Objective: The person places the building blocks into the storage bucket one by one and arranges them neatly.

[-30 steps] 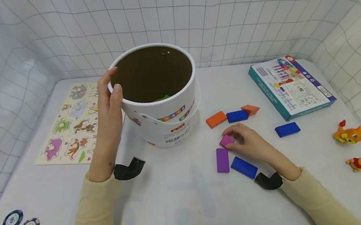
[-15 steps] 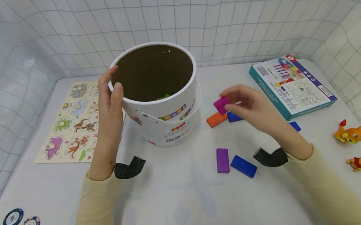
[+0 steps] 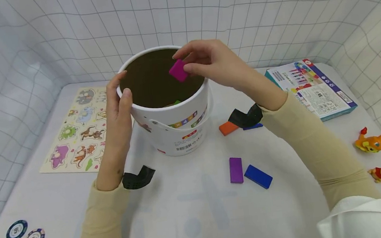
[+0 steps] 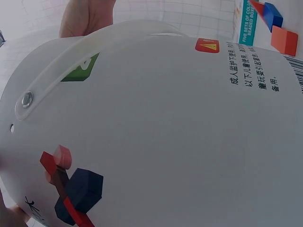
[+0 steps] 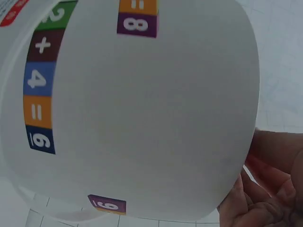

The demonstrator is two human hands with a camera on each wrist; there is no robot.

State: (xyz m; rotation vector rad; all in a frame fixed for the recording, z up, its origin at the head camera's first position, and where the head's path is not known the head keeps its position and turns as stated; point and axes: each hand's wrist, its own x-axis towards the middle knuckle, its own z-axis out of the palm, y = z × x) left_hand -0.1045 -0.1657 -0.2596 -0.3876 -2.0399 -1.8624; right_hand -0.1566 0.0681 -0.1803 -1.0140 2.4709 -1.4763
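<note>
A white bucket (image 3: 175,136) with printed numbers and a white handle stands at the middle of the table, tilted slightly in the head view. My left hand (image 3: 118,110) grips its left rim, thumb outside and fingers over the edge. My right hand (image 3: 210,61) pinches a magenta block (image 3: 178,70) between thumb and fingers, over the bucket's opening. Something green (image 3: 177,102) shows low inside the bucket; the rest of its contents is hidden. In the right wrist view the bucket wall covers the block.
A purple block (image 3: 236,170) and a blue block (image 3: 259,176) lie in front. An orange block (image 3: 228,128) lies under the right forearm. A boxed game (image 3: 315,91) and two figurines (image 3: 372,143) sit right; an animal puzzle board (image 3: 75,137) and two chips (image 3: 16,230) sit left.
My right hand has lifted the magenta block off the table and carried it up and left over the bucket. My left hand has stayed on the rim.
</note>
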